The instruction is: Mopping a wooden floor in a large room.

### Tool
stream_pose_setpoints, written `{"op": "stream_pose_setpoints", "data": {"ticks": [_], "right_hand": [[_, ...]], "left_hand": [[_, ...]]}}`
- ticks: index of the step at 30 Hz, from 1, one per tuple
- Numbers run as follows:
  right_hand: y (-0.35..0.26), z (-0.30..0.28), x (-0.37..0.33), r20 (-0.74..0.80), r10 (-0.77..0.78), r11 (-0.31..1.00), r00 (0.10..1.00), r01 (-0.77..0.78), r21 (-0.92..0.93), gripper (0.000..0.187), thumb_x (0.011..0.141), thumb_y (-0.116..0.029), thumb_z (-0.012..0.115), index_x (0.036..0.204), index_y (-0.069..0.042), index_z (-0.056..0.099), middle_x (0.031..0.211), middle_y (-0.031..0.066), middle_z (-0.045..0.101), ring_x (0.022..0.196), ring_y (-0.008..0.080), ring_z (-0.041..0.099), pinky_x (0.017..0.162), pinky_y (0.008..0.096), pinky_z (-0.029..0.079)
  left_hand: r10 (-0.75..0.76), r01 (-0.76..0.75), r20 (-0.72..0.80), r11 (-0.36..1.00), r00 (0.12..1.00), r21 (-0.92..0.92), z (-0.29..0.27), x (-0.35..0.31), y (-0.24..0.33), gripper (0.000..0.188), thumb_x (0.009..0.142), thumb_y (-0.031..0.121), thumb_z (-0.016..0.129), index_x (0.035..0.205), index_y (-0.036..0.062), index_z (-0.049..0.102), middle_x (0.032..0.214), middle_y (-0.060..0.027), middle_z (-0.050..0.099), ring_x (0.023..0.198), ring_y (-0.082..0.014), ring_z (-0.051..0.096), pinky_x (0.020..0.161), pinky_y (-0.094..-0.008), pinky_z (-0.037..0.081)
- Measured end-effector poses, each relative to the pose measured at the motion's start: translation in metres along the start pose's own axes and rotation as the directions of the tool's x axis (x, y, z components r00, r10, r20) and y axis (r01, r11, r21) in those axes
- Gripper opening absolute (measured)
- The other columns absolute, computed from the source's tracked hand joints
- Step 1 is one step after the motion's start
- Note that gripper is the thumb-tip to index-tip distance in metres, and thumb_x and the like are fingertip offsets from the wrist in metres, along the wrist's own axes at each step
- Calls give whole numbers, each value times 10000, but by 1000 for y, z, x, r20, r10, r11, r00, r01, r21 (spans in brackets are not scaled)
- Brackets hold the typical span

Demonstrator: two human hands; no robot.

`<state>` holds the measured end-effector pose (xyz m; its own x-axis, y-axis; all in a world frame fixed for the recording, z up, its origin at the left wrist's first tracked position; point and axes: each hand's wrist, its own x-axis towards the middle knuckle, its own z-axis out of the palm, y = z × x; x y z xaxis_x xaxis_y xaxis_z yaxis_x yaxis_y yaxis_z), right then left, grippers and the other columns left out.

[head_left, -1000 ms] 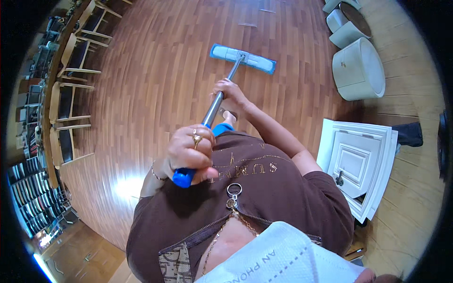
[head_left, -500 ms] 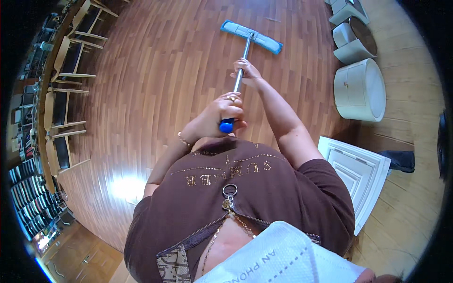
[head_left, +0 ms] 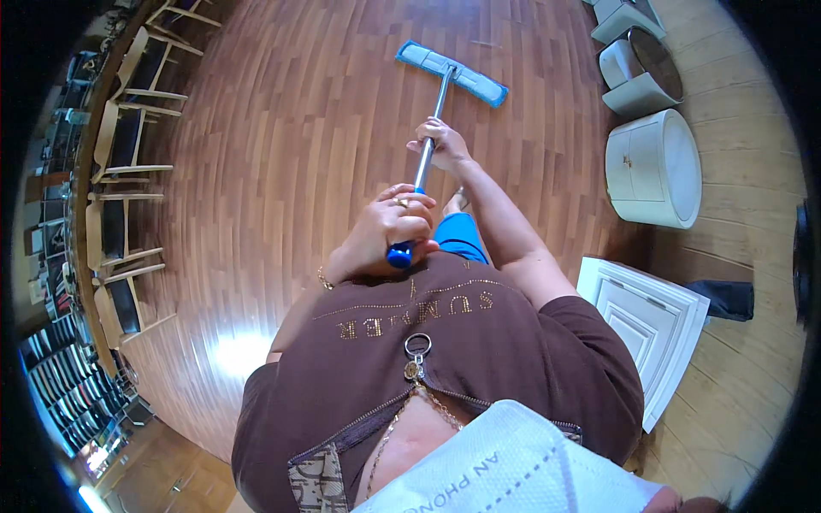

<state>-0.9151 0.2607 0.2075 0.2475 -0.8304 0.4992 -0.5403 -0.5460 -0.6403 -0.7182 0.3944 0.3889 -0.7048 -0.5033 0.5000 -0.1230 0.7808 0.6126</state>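
Note:
A flat floor mop [head_left: 425, 162] runs from close to my chest out to the floor ahead. My left hand [head_left: 398, 222] is wrapped round its blue end grip, whose rounded tip shows below the fingers. Farther along, my right hand [head_left: 442, 144] closes on the silver pole. The light-blue mop head [head_left: 452, 74] lies flat on the wooden floor [head_left: 299, 128], slanting down toward the right. Below my right forearm, blue shorts [head_left: 460, 237] and part of one foot come into sight.
Wooden chairs [head_left: 128, 137] with dark seats line a long counter on the left. To the right stand a round white cabinet [head_left: 654, 168], a white and brown barrel-shaped seat [head_left: 641, 73] and a white panelled cabinet door [head_left: 637, 329]. Light glares off the floor [head_left: 244, 352] at lower left.
Both hands and the mop have shifted slightly left and nearer to me. My blue shorts and a foot have come into view. Both hands keep their hold.

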Motion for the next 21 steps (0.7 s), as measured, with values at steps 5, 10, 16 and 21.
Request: {"op": "stream_pose_setpoints", "data": {"ticks": [5, 10, 16, 21], "right_hand": [[53, -5, 53, 161, 68, 998, 985, -70, 1, 229, 682, -200, 794, 644, -117, 584, 703, 52, 573, 774, 220, 556, 780, 318, 484], [192, -39, 83, 255, 207, 977, 944, -213, -5, 267, 711, -394, 768, 765, -174, 627, 904, 32, 631, 1036, 261, 601, 786, 407, 527], [175, -78, 162, 456, 132, 965, 880, -10, -260, 270, 718, -391, 765, 765, -177, 608, 957, -16, 640, 1087, 246, 579, 712, 477, 505], [220, -102, 168, 257, -51, 977, 965, 101, -187, 262, 724, -314, 793, 766, -158, 587, 827, 34, 624, 943, 276, 610, 832, 399, 515]], "left_hand": [[-106, 102, -78, 994, 991, -45, -13, 51, -34, 150, 717, 72, 743, 733, 65, 594, 812, -56, 645, 994, -277, 654, 971, -439, 454], [-65, 62, -40, 996, 997, -66, 7, 132, -79, 136, 748, 81, 727, 748, 67, 591, 820, -64, 642, 1022, -281, 642, 983, -448, 446], [-208, 223, -218, 974, 954, 47, 21, 175, -111, 116, 778, 80, 712, 777, 93, 597, 838, -35, 641, 1045, -247, 644, 1034, -436, 348], [-191, 203, -202, 979, 961, 38, 17, 226, -113, 110, 782, 82, 723, 787, 89, 614, 844, -39, 659, 1047, -247, 650, 1025, -421, 356]]}}
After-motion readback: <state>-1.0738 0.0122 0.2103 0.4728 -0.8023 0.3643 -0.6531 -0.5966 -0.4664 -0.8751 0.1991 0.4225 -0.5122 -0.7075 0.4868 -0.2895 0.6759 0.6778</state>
